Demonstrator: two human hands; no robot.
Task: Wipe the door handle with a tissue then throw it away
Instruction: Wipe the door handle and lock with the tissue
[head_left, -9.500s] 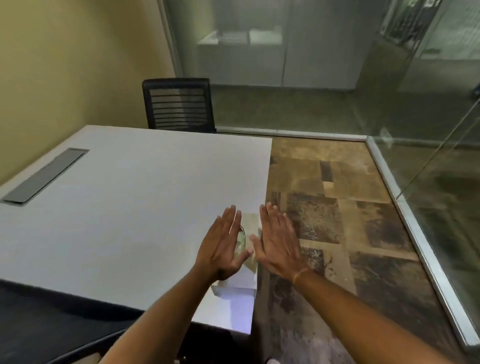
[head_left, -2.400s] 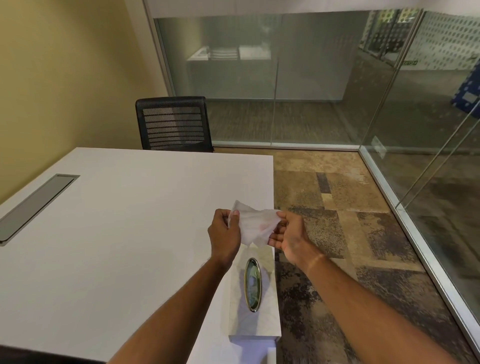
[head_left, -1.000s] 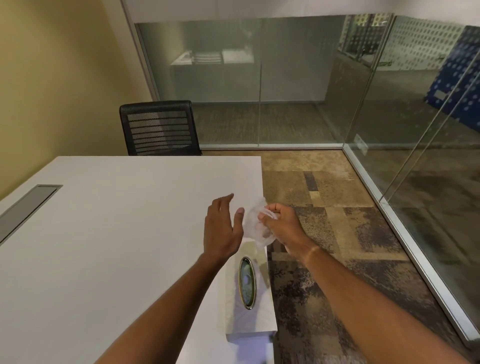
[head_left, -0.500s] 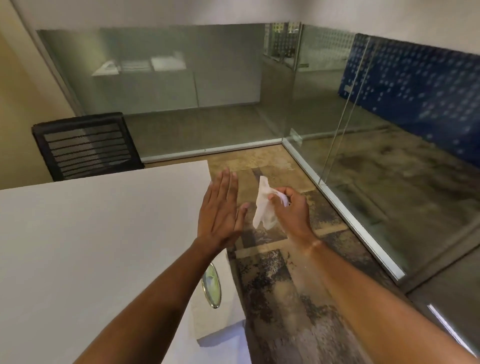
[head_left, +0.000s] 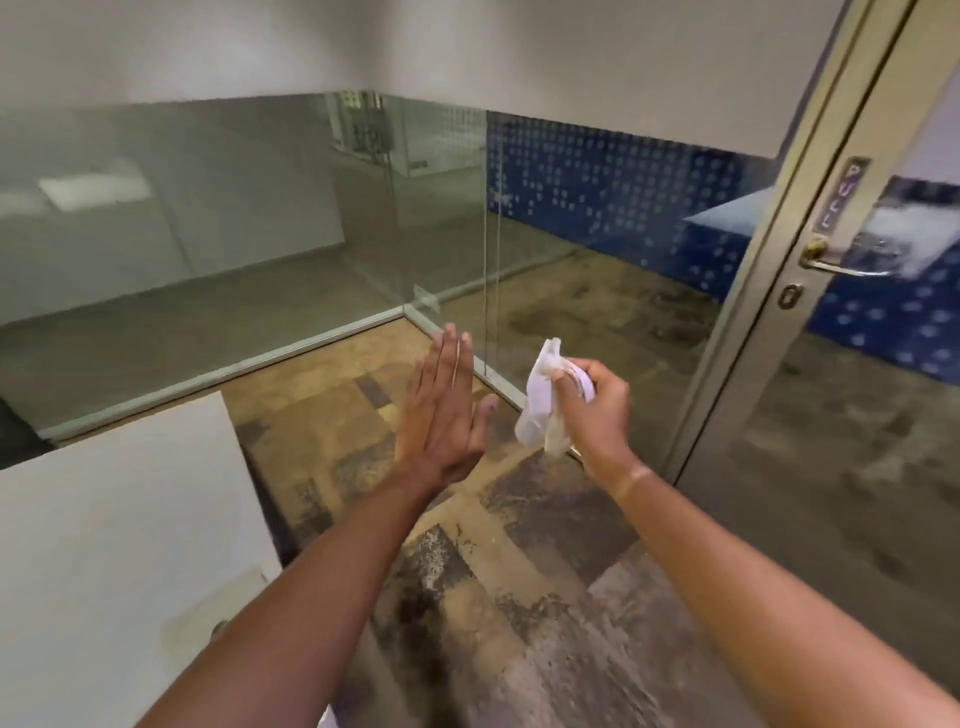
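One crumpled white tissue (head_left: 540, 402) is now carried well clear of the white table (head_left: 119, 545), whereas 2.4 s ago both hands stretched it out over the tissue box. The view has swung right since then: box and black chair are gone from frame, and the glass door w/ pale metal frame (head_left: 779, 291) has come in on the right, along w/ its chrome lever door handle (head_left: 844, 267).

Meaning for the task, I'd judge: fetch step is done, approach to the door is under way, wiping not yet started, no bin in view.

Right hand (head_left: 592, 410) is clenched round the tissue, thumb and fingers pinching its upper part; the rest hangs loose below the fist. Left hand (head_left: 441, 415) is released, flat, fingers together and pointing up and away, holding nothing, just beside the tissue but apart from it.

Tissue's long axis runs roughly vertical, slightly tilted: top end peeks above the fingers, free end points down toward the patterned brown carpet floor (head_left: 493, 597).

Handle's long axis runs roughly horizontal; pivot end sits at the brass-coloured rose near the frame, free end points right, away from the frame. It's up and right of the right hand, well apart. A keyhole (head_left: 789, 296) sits just below it.
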